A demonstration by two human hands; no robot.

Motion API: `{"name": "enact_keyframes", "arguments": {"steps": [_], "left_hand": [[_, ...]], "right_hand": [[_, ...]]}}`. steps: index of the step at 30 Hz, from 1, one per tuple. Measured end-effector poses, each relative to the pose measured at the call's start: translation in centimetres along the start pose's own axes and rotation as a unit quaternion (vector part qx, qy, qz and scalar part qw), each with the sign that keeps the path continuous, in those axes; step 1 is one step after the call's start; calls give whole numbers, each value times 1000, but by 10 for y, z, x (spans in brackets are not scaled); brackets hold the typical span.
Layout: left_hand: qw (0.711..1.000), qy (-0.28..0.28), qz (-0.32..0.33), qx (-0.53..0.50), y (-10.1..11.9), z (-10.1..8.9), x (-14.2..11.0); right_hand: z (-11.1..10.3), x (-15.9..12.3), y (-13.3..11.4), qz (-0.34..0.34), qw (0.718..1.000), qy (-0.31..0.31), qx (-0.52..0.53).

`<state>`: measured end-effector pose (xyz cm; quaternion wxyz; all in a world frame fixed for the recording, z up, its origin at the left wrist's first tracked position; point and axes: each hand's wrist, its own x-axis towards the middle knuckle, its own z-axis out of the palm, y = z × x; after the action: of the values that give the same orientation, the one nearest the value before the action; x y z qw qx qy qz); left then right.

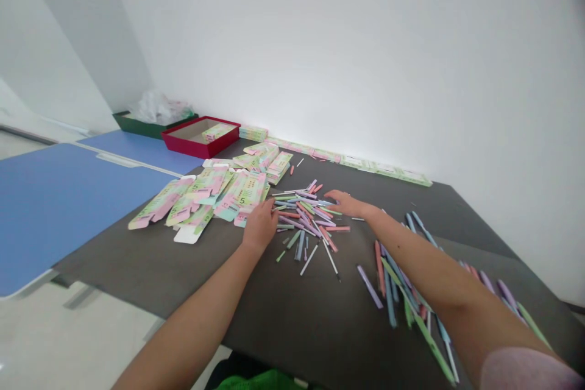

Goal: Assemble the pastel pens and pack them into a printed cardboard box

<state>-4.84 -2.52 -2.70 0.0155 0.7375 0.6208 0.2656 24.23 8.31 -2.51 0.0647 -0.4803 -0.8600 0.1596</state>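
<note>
A loose pile of pastel pens (307, 214) lies on the dark grey table (292, 317). My left hand (259, 224) rests at the pile's left edge, fingers curled onto a few pens. My right hand (346, 202) lies flat over the pile's right side, fingers stretched toward the pens. Flattened pastel cartons (210, 192) are spread just left of my left hand. More pens (402, 286) lie scattered under and beside my right forearm.
A red tray (200, 137) with a small carton stands at the table's back left, a green tray (150, 122) with plastic behind it. Folded cartons (365, 163) line the wall. Blue tables (59, 195) adjoin on the left.
</note>
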Motion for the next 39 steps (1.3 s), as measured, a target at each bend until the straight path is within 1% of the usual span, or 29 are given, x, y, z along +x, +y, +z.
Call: {"name": "enact_keyframes", "arguments": {"steps": [5,8,10,13,17,21,25,28,30,33,35,36,37,38,39], "left_hand": [[995,-76,57,27,-1,-12,3],[988,-121,86,49,-7,-22,8],[981,-147,107,61,-11,-27,12],[971,-180,140,76,-11,-28,16],[957,-213,175,92,-7,-24,16],[952,-222,187,101,-7,-20,14],[955,-218,181,89,-10,-15,13],[960,-212,174,58,-10,-15,13],[965,-205,164,26,-8,-20,13],[971,-191,139,-29,0,-32,7],[971,-192,104,-96,9,-42,-1],[965,-200,79,-150,15,-47,-7],[936,-218,20,-274,22,-50,-13],[885,-239,-36,-399,29,-53,-19],[824,-255,-83,-499,37,-55,-26]], "right_hand": [[-26,-24,-6,-6,999,4,-32],[-42,-38,-7,12,998,-1,-57],[-48,-43,-9,30,997,-6,-76],[-45,-44,-16,50,993,-21,-106],[-24,-35,-29,75,985,-42,-152],[-5,-25,-39,97,976,-52,-188],[1,-22,-45,109,973,-67,-193],[-2,-26,-49,111,976,-63,-178],[-8,-31,-54,111,980,-47,-159],[-21,-45,-65,110,988,-7,-113],[-31,-58,-78,107,992,22,-68],[-35,-67,-86,104,993,34,-42],[-38,-76,-95,97,994,41,-12],[-39,-86,-105,89,995,45,19],[-38,-96,-116,82,994,47,47]]}}
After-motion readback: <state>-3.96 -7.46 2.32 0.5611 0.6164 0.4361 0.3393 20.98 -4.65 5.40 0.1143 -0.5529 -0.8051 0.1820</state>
